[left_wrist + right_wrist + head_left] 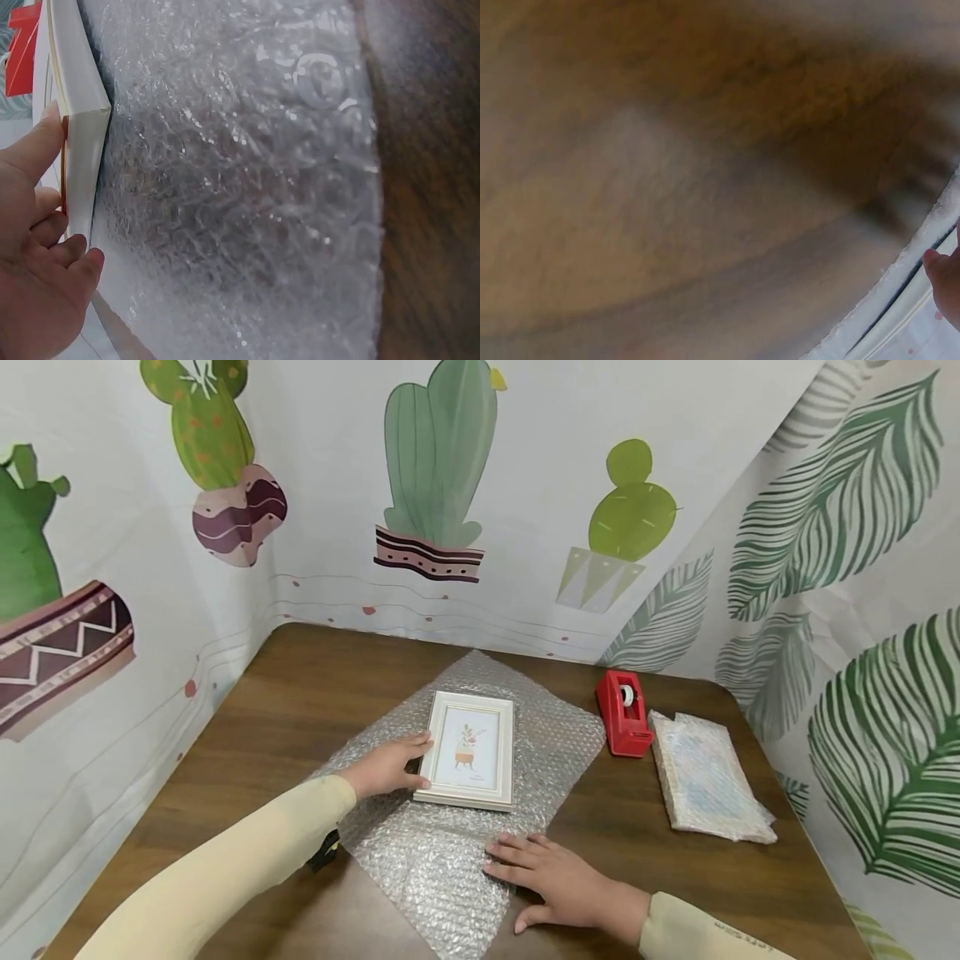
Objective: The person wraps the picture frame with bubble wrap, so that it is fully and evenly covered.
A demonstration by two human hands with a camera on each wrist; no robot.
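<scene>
1. Head view: locate the picture frame [466, 752] face up on the bubble wrap [558, 727], near the middle of the desk [322, 668]
2. Treat the left hand [386, 768] as nearer: in contact at the frame's left edge, thumb by the near-left corner, fingers curled and gripping
3. Read the frame's long axis as near-to-far, roughly across the line of the left forearm, with the frame to the right of the left fingers
4. From the right hand [562, 881], find the frame ahead and to the left, apart from the fingertips; note fingers spread wide, holding nothing, tips on the wrap's near-right edge
5. Judge this gap as the governing relation: only wrap between right fingers and the frame's near edge
6. Note the red tape dispenser [630, 739] just beside the wrap's right corner, a likely obstruction there, with a wrapped package [708, 781] farther right
7. Note also a dark object [325, 852] beside the left sleeve [225, 860], partly hidden, not identifiable
</scene>
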